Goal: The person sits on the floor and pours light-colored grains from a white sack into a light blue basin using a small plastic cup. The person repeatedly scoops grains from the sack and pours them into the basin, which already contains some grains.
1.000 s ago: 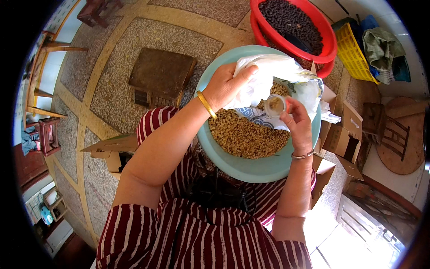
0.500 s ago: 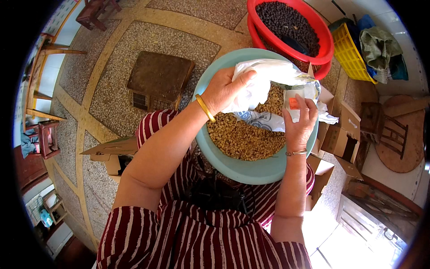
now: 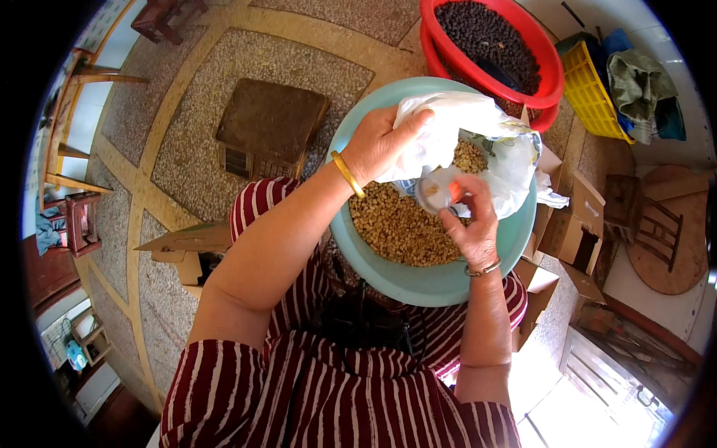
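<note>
Nearest is the person's striped dark red shirt [image 3: 314,396], and past it, between the knees, stands a pale turquoise basin [image 3: 388,287]. In this basin lie many small yellow-brown kernels [image 3: 396,235]. The right hand [image 3: 476,224], with a silver-coloured bracelet [image 3: 484,269] on its wrist, has its thumb and fingers closed around a clear plastic jar [image 3: 432,193] that carries an orange label. The jar is tilted above the kernels, its round end toward the left; it is a little blurred, so I cannot tell what is inside. The left hand [image 3: 377,145], below which sits a gold-coloured bangle [image 3: 347,175], grips a white plastic bag [image 3: 448,112]; its thumb lies extended on the bag, while the other fingers are mostly hidden. The bag spreads over the far part of the basin, just beside the jar. Farther, to the left, stands a low wooden stool [image 3: 265,123]; to the right is an open cardboard box [image 3: 579,216]. Farthest are a red basin [image 3: 553,82] with dark pellets [image 3: 482,33] and a yellow basket [image 3: 590,93] holding cloths [image 3: 638,82].
</note>
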Motion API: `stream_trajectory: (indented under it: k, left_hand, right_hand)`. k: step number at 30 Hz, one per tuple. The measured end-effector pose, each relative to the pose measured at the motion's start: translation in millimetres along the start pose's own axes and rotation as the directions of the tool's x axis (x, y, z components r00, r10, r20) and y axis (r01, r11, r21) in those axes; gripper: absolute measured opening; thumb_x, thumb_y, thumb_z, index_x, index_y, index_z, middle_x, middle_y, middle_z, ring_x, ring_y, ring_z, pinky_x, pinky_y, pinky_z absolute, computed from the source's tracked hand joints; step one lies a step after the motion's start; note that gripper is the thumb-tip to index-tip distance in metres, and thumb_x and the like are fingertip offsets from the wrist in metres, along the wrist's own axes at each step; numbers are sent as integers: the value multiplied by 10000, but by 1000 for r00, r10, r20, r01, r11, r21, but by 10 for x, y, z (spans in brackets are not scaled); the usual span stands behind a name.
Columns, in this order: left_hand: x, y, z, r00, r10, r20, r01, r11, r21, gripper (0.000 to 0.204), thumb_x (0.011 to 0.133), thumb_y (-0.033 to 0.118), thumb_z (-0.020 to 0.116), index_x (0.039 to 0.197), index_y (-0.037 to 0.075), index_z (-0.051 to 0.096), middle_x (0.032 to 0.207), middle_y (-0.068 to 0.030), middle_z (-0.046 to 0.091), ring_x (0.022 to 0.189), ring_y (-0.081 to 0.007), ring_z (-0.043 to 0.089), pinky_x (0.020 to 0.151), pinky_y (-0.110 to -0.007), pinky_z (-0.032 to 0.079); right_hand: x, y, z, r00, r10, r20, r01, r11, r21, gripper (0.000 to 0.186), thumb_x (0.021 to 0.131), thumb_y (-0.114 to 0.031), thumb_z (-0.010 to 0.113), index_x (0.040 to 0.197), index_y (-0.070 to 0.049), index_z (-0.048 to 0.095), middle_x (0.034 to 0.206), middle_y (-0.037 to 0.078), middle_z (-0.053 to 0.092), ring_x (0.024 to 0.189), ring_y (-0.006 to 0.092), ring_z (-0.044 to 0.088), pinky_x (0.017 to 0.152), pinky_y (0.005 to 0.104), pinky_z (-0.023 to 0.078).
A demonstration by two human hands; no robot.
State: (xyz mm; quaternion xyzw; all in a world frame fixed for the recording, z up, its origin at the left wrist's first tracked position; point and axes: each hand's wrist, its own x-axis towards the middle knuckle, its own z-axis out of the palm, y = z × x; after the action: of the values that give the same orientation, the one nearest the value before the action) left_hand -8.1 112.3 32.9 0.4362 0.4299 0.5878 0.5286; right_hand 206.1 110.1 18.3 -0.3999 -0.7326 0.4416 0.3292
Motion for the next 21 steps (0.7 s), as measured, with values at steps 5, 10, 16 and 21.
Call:
stream_trajectory:
  k: [5,10,16,21]
  left_hand:
    - [6,0,16,1000,20,-12,-20,1000,21,388,903,341,495,1021,-19,579,853,-15,599,753,-59,543,659,-212,459]
    - [0,15,7,1000,0,5,0,1000,4,429,889,376,510,1046,-18,573,857,-34,609,744,-76,566,633,-225,472]
    - [-5,21,23,1000,27,-11,-27,999,28,390,901,346,496,1000,-21,582,852,-20,604,755,-68,553,659,-217,467]
    - [14,-39,21,999,32,-26,-32,999,23,391,902,343,496,1016,-22,578,871,-24,606,767,-73,557,666,-219,470]
  right_hand:
    - [-19,-74,88,933,76,351,-52,996,-76,473,640,-42,706,1082,-56,538,976,100,505,878,239,534,751,316,463]
    - [-106,33,240,906,54,420,133,906,-402,426,633,-115,710,1026,-88,547,927,135,490,890,327,500,774,397,439]
    - [-155,168,330,888,24,460,232,840,-491,414,625,-114,705,1006,-84,544,940,135,493,898,325,506,779,393,442]
    - [-209,212,352,834,50,549,166,927,-337,393,622,-154,709,982,-75,575,893,128,502,872,318,511,761,385,443]
